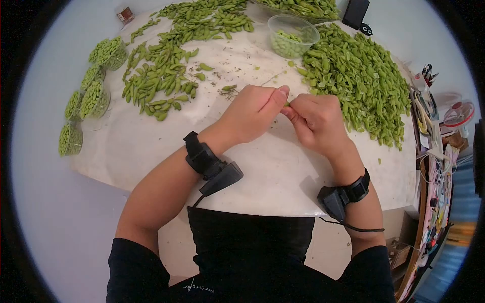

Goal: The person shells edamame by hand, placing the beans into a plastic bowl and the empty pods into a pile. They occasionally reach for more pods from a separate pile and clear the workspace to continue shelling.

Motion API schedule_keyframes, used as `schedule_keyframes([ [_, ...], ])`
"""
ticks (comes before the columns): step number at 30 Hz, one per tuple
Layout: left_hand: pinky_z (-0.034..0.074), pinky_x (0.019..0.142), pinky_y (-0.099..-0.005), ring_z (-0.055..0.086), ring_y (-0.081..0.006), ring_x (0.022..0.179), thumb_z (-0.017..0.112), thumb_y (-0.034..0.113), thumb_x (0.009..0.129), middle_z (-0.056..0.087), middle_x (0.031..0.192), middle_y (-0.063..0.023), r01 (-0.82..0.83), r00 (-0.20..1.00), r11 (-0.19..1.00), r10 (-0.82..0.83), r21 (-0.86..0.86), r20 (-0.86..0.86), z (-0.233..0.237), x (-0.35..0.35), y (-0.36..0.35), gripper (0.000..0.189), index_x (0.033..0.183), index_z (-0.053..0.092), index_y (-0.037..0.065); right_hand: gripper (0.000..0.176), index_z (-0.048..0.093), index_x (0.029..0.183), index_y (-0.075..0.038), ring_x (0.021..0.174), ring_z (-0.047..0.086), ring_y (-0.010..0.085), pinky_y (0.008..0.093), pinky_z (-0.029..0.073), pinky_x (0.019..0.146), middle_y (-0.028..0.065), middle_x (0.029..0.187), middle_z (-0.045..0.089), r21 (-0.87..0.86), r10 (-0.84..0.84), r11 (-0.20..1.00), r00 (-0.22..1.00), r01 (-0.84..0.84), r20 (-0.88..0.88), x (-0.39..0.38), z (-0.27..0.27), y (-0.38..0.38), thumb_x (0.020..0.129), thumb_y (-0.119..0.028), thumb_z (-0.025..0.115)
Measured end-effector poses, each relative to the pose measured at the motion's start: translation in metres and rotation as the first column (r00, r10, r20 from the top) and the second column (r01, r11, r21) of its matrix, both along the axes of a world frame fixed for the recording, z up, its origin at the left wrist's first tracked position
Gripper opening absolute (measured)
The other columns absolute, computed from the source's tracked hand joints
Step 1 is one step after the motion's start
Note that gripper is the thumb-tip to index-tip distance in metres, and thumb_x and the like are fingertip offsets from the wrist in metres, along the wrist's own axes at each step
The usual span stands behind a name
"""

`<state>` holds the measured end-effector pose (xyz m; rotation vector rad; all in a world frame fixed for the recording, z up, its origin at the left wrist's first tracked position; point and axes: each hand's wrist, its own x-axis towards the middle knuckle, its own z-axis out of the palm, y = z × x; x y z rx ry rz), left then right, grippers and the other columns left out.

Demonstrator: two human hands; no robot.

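My left hand (256,110) and my right hand (322,121) meet over the middle of the table, fingers closed. Between their fingertips a bit of a green edamame pod (287,104) shows; the fingers cover most of it. Beyond them stands a clear round tub (314,36) with shelled beans (288,44) in the bottom. Whole edamame pods (164,76) lie spread at the left and far side. To the right of my right hand is a large heap of split green pod shells (364,81). One pod (229,88) lies just beyond my left hand.
Several clear tubs full of shelled beans (95,100) line the table's left edge. A bag of green pods or shells (303,9) lies at the far edge, beside a dark phone-like object (355,13). Shelves with assorted items (429,121) stand at the right. The white table (273,187) reaches my body.
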<state>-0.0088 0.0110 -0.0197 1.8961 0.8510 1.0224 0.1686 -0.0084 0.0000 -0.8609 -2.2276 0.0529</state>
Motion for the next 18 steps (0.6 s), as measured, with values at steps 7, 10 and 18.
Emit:
schedule_keyframes([
  [7,0.032,0.051,-0.0237,0.038,-0.0075,0.056,0.043,0.036,0.099,0.042,0.061,0.0017,0.081,0.996,0.973,-0.072,-0.218,0.053,0.007,-0.012,0.011,0.039,0.08,0.055,0.004,0.014,0.06,0.071,-0.007,0.051,0.055,0.0279,0.0357,0.042,0.046,0.0088,0.061,0.055,-0.03,-0.193,0.981,0.981,0.193,-0.008,0.007,0.0,0.007,0.08,-0.016,0.066],
  [10,0.029,0.048,-0.0195,0.034,-0.0031,0.055,0.043,0.037,0.099,0.036,0.061,0.0071,0.149,0.985,0.977,-0.133,-0.153,0.106,0.001,-0.013,0.015,0.037,0.083,0.054,0.006,0.015,0.062,0.076,-0.006,0.054,0.057,0.026,0.0341,0.044,0.049,0.0088,0.064,0.057,-0.097,-0.245,0.966,0.969,0.24,-0.036,0.003,0.004,0.004,0.081,-0.019,0.067],
  [18,0.032,0.053,-0.0179,0.04,-0.0023,0.061,0.054,0.025,0.095,0.046,0.068,0.0057,0.093,0.995,0.991,-0.091,-0.095,0.034,0.005,-0.016,0.014,0.021,0.093,0.057,0.004,0.018,0.064,0.092,-0.003,0.061,0.061,0.022,0.0306,0.048,0.057,0.0118,0.074,0.062,-0.186,-0.207,0.966,0.966,0.178,-0.153,-0.003,-0.001,0.006,0.084,-0.019,0.067],
])
